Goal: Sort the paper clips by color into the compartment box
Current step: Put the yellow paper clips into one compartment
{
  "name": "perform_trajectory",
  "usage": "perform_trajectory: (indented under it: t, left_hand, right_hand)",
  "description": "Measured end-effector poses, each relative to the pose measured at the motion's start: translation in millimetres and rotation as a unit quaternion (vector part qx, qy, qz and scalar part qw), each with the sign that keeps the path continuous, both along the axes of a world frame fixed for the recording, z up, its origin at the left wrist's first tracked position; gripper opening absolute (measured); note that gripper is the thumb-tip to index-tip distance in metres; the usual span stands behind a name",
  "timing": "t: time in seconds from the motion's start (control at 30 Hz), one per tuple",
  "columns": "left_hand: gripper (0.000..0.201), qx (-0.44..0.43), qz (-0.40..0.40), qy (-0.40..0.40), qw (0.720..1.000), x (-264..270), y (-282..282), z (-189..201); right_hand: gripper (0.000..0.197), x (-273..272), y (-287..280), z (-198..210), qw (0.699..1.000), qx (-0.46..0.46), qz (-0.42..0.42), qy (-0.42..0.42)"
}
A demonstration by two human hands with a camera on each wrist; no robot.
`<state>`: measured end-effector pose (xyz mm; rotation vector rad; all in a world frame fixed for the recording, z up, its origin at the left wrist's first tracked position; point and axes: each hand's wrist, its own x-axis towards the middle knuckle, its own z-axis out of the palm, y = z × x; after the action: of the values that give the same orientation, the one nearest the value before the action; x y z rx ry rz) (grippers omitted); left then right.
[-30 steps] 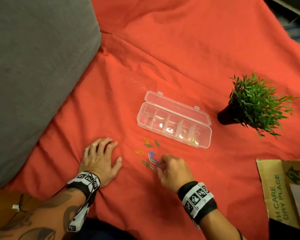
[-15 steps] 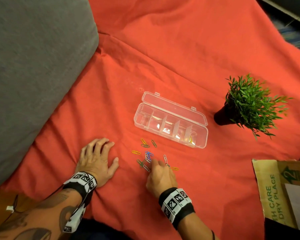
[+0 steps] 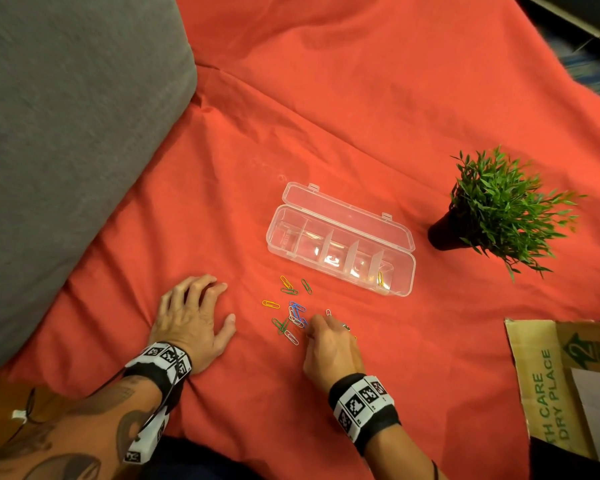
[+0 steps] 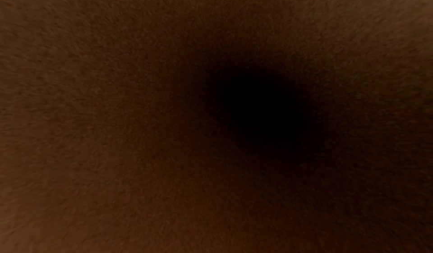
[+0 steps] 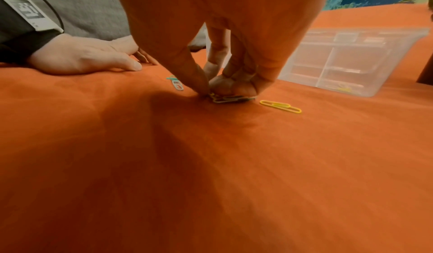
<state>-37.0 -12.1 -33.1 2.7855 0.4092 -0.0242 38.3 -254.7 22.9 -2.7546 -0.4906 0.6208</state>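
Observation:
A clear compartment box (image 3: 340,237) lies open on the red cloth, with a yellow clip (image 3: 380,278) in its rightmost compartment. Several coloured paper clips (image 3: 293,311) lie scattered just in front of it. My right hand (image 3: 313,323) is down at the right edge of the pile. In the right wrist view its thumb and fingertips (image 5: 230,87) pinch a pale clip (image 5: 225,99) that lies against the cloth in a small tangle. A loose yellow clip (image 5: 280,106) lies just to the right. My left hand (image 3: 191,317) rests flat on the cloth to the left. The left wrist view is dark.
A grey cushion (image 3: 66,150) fills the left side. A small potted plant (image 3: 492,213) stands to the right of the box. A cardboard box (image 3: 565,386) sits at the lower right edge. Red cloth (image 3: 361,98) covers the whole surface.
My right hand has shifted a little to the left onto the pile, and its fingertips have closed on a clip. The left hand has stayed flat in place.

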Motion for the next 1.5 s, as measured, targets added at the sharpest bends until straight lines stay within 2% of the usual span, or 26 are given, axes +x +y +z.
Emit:
perform_trajectory:
  t: [0.23,0.33,0.4,0.5,0.6,0.8,0.87,1.03,1.1,1.17,1.27,1.37,1.5]
  left_hand:
    - [0.062,0.001,0.001,-0.005,1.000,-1,-1,0]
    - [0.062,0.002,0.002,-0.005,1.000,-1,0,0]
    - [0.062,0.002,0.001,-0.003,1.000,-1,0,0]
    - [0.062,0.003,0.002,-0.004,1.000,0,-1,0]
    - [0.062,0.003,0.003,-0.004,1.000,0,-2,1]
    - [0.062,0.003,-0.001,0.001,1.000,0,-1,1]
    - [0.063,0.003,-0.002,0.004,1.000,-1,-1,1]
    - [0.064,0.003,-0.002,0.008,1.000,0,-1,1]
    - [0.064,0.004,-0.001,0.007,1.000,0,-1,1]
    - [0.064,0.003,0.000,0.006,1.000,-1,-1,1]
    - [0.064,0.005,0.000,0.006,1.000,-1,-1,1]
    - [0.064,0.002,0.002,0.007,1.000,-1,-2,2]
    - [0.064,0.005,0.001,0.005,1.000,0,-2,2]
  right_hand:
    - [0.022,1,0,2,0.999,-0.022,0.038,0.000]
    - [0.014,19,-6,18,0.995,0.079,-0.057,-0.035]
    - [0.012,41,-18,34,0.968,0.158,-0.157,-0.114]
    - [0.012,76,-45,59,0.938,0.175,-0.225,-0.198]
    - [0.009,100,-73,63,0.939,0.129,-0.228,-0.222]
    - [0.012,105,-87,42,0.964,0.076,-0.197,-0.159]
    - [0.014,101,-86,40,0.958,0.096,-0.212,-0.169]
    - [0.009,81,-74,48,0.925,0.172,-0.219,-0.260]
    - [0.006,65,-68,45,0.933,0.186,-0.180,-0.249]
    - [0.008,48,-63,32,0.959,0.177,-0.120,-0.186]
    - [0.014,35,-64,4,0.990,0.105,-0.060,-0.079]
    - [0.017,31,-63,-7,0.997,0.060,-0.043,-0.033]
    - [0.022,29,-53,-2,1.000,0.002,-0.015,-0.020]
